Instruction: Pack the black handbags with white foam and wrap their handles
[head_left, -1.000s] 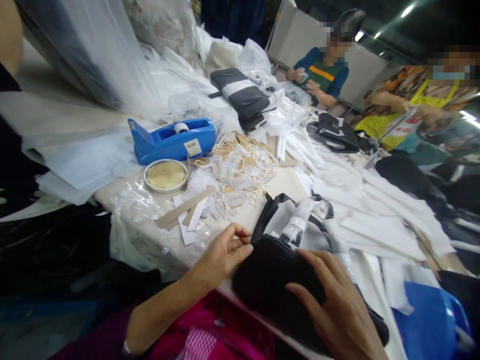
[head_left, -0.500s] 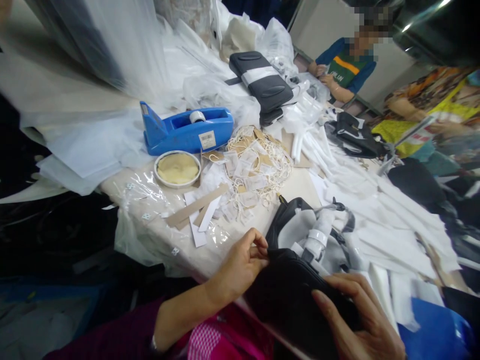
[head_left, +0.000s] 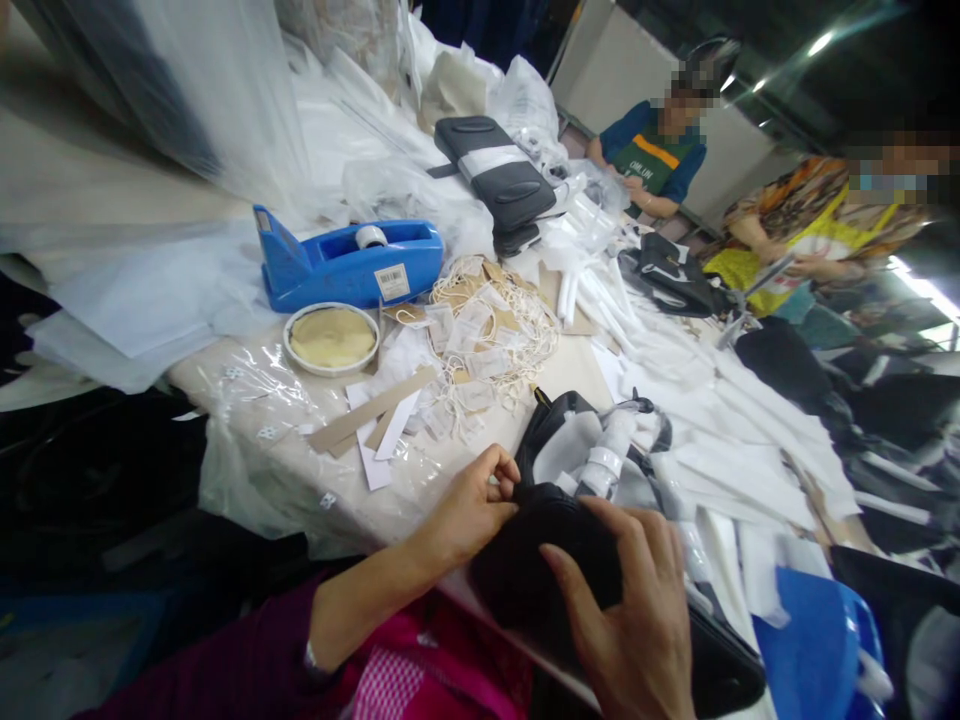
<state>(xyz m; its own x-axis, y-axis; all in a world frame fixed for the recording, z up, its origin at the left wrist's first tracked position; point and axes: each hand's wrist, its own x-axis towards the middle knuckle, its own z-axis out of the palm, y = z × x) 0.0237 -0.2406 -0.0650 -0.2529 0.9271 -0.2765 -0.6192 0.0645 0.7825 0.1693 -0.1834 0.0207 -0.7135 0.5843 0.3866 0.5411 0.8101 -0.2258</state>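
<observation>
A black bag [head_left: 555, 560] lies at the table's near edge, its opened part facing away and showing grey lining and a strap wrapped in white material [head_left: 604, 460]. My left hand [head_left: 484, 500] pinches the bag's edge at its left corner, fingertips pressed together. Across the bag's dark front panel lies my right hand [head_left: 630, 590], thumb on the near face and fingers curled over the top edge, gripping it. The lower part of the bag runs on to the right beneath my right hand. Beyond the bag is a heap of tags with white strings [head_left: 495, 335].
A blue tape dispenser [head_left: 352, 262] and a round tub of yellowish paste [head_left: 331, 338] stand left of the tags. Card strips [head_left: 375, 410] lie nearer. Wrapped black bags [head_left: 499, 175] and white sheets [head_left: 750, 480] spread beyond. A blue object [head_left: 810, 640] is at right. Two people work across the table.
My right hand has moved left along the bag's top edge, toward my left hand, uncovering the bag's right end. My left hand keeps its pinch at the corner. The view has shifted right.
</observation>
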